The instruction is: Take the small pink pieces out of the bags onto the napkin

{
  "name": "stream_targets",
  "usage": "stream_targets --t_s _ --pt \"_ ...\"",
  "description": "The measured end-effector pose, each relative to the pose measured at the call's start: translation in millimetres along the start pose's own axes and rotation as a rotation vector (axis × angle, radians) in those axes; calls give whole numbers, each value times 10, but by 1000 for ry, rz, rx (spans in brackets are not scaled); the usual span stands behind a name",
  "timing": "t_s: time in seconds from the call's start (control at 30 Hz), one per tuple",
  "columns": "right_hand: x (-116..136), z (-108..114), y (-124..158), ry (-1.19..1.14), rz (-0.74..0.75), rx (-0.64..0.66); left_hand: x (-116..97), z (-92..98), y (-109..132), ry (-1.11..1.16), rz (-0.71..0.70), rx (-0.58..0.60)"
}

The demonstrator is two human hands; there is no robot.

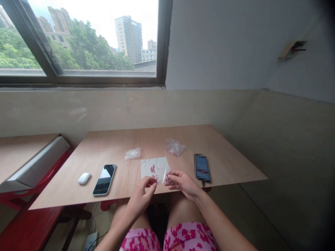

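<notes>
A flat clear plastic sheet (155, 166) with a few small pink beads (152, 169) on it lies near the front edge of the wooden table (222, 153). My left hand (142, 194) hovers at that front edge with thumb and fingers pinched together; what they pinch is too small to make out. My right hand (183, 183) sits just right of the sheet, fingers curled in a pinch on something thin and clear that I cannot name. A crumpled clear bag with pink bits (174, 146) lies behind the sheet, and a small clear bag (133, 153) lies to its left.
A phone with a dark screen (104, 179) and a white mouse (84, 178) lie on the table's left. A second phone (202, 168) with a cable lies on the right. A white and red bench-like unit (36, 167) stands left of the table. Walls close in behind and right.
</notes>
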State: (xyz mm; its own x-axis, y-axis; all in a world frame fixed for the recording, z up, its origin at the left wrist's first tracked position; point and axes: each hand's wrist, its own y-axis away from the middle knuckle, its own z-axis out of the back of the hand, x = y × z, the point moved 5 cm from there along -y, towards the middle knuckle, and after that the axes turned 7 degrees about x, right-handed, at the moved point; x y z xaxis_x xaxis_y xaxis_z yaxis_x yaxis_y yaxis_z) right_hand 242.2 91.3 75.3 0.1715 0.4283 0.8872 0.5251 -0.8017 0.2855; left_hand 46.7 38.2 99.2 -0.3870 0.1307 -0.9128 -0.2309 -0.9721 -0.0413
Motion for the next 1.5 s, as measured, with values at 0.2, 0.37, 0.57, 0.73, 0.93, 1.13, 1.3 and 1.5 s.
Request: stream_targets --t_s 0.2,0.37,0.57,0.73,0.93,1.13,1.3,1.5 --pt "-219 -215 234 145 0 101 -25 -188 260 157 91 -7" --pt "-396 -335 247 253 4 122 48 -397 356 193 125 80" --pt "-498 -442 257 459 -5 219 163 -497 337 156 132 155" --pt "-431 -511 283 441 -9 356 95 -440 327 145 123 179" --pt "-327 -471 274 371 -8 365 -30 -333 337 141 134 153" --pt "-322 -470 282 448 -13 322 1 -384 300 95 121 207" --pt "-341 -432 252 729 117 143 67 -386 298 -119 117 187" --pt "-311 -504 261 909 208 7 100 -396 328 -299 142 154"
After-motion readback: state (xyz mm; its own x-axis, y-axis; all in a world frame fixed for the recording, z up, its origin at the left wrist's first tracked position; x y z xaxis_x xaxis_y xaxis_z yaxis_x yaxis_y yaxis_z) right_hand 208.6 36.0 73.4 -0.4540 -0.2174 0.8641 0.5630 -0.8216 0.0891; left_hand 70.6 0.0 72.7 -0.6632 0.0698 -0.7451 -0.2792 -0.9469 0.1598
